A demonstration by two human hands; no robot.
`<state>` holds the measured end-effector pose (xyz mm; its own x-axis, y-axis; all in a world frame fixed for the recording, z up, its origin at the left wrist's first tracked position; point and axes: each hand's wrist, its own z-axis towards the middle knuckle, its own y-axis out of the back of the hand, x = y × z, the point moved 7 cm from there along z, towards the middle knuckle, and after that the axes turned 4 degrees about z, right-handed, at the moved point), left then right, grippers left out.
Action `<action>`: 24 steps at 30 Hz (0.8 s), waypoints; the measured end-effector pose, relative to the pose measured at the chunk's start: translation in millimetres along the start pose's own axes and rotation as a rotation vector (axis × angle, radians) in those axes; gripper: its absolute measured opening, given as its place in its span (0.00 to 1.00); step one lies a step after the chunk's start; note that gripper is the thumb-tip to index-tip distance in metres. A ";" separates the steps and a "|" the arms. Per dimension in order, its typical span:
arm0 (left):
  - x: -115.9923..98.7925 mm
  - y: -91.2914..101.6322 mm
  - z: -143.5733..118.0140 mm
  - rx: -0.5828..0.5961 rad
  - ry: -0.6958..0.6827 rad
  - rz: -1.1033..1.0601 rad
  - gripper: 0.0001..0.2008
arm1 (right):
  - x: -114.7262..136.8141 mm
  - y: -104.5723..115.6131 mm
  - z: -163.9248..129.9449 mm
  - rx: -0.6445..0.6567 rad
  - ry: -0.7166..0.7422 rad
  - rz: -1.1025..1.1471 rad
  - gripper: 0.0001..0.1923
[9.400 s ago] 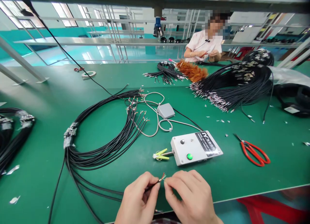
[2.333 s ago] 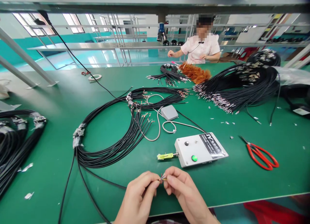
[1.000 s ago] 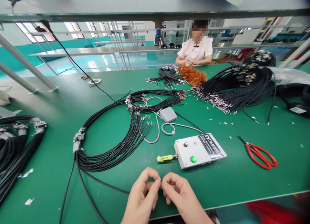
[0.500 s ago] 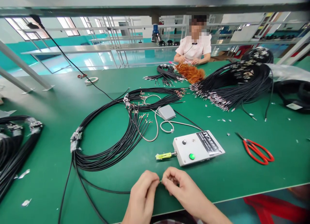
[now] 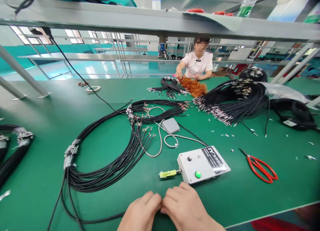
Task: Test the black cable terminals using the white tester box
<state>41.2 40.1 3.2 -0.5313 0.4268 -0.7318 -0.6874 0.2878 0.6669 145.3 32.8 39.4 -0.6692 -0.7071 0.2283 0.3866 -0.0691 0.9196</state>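
Now the view tips up since half a second ago: the overhead shelf [image 5: 160, 23] fills the top, and both hands sit lower, at the bottom edge. Left hand [image 5: 140, 214] and right hand [image 5: 185, 209] touch fingertip to fingertip, fingers curled narrow and pinched together over the green desk [image 5: 250, 197]; the wire tip seen between them earlier is now hidden, so what they pinch cannot be told for sure. A black cable [image 5: 100, 220] runs along the desk from the left straight into the left hand, reaching under its fingers. Just beyond the right hand's knuckles, near but apart, sits the white tester box [image 5: 202, 163] with its green button lit, and the yellow-green clip [image 5: 168, 173] sticks out of its left side, just above the gap between the hands. The black cable loop [image 5: 110, 151] lies left of the box, unchanged. The grey foot pedal [image 5: 170, 125] sits behind the box, the red scissors [image 5: 261, 164] well to the right. Across the desk a co-worker [image 5: 197, 63] now has a hand down on the orange wire bundle [image 5: 193, 86], beside the big black cable pile [image 5: 235, 98].
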 end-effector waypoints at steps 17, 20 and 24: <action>29.6 16.5 37.9 -0.064 0.375 -0.448 0.12 | -44.6 14.6 6.2 -0.222 -0.136 -0.318 0.14; 28.4 15.8 42.0 -0.067 0.385 -0.459 0.12 | -47.7 13.9 12.1 -0.159 -0.132 -0.315 0.15; 29.0 15.4 46.0 -0.094 0.374 -0.420 0.12 | -52.4 16.1 18.2 -0.118 -0.126 -0.298 0.15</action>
<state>38.0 96.3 -1.3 -0.3302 -0.0448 -0.9428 -0.9095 0.2823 0.3051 175.0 81.5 48.1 -0.8341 -0.5516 -0.0005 0.2282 -0.3459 0.9101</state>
